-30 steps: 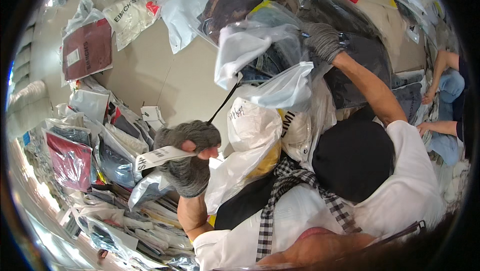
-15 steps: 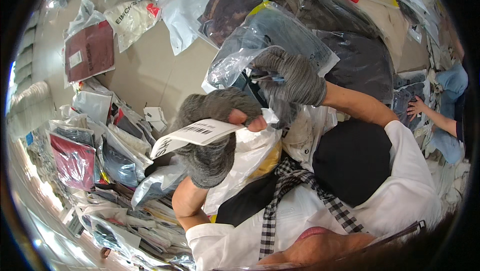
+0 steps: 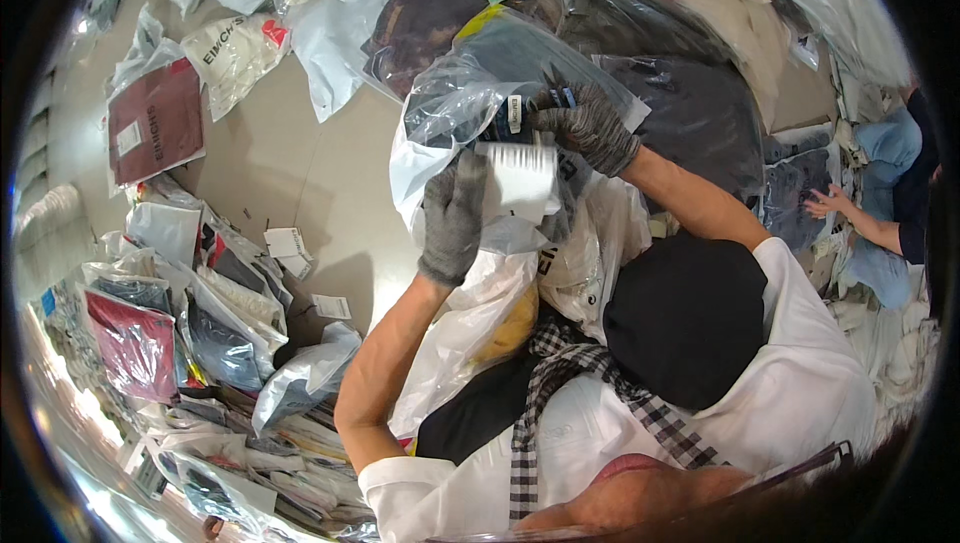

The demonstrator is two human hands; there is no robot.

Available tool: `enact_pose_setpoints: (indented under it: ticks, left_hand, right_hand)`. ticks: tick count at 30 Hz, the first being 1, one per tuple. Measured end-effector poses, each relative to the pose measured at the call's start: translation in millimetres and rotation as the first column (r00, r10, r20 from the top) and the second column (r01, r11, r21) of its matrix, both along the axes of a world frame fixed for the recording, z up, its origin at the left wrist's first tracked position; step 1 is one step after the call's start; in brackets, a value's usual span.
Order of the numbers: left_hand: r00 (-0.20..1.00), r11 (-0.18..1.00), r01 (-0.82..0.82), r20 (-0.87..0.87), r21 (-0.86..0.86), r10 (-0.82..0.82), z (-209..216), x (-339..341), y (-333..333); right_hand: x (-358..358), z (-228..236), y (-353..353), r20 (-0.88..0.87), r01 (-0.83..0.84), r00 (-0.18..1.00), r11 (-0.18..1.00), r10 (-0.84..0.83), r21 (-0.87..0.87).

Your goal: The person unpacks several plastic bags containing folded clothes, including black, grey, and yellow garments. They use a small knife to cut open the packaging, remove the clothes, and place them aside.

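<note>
Grey-gloved left hand (image 3: pixel 452 218) now raised, white tag (image 3: pixel 522 178) lifted against clear bag (image 3: pixel 470 108)

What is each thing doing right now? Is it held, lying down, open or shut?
Left hand: gloved, raised, fingers on the white tag.
Right hand: gloved, gripping the clear bag.
White tag: held up between both hands.
Clear bag: lifted, crumpled, dark garment inside.
Maroon packet: lying flat on the floor, sealed.
Loose tags: lying on the floor.
Co-worker's hand: resting on packed clothes.
</note>
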State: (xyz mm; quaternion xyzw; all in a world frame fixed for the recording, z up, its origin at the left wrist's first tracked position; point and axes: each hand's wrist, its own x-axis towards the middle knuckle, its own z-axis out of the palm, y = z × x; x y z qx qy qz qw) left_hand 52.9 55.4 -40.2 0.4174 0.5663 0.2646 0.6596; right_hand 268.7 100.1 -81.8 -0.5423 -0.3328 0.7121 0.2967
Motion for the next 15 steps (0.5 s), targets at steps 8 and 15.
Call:
enact_pose_setpoints:
  ticks: [8, 15]
  left_hand:
    - [0.945, 0.888, -0.02, -0.281, 0.459, 0.167, -22, 46, 26]
    - [0.96, 0.958, -0.246, 0.1, -0.149, 0.262, -27, 36, 42]
  right_hand:
    - [6, -30, -4, 0.312, -0.239, 0.944, 0.869, 0.104, 0.433]
    - [11, -44, -4, 0.357, -0.256, 0.933, 0.778, 0.044, 0.574]
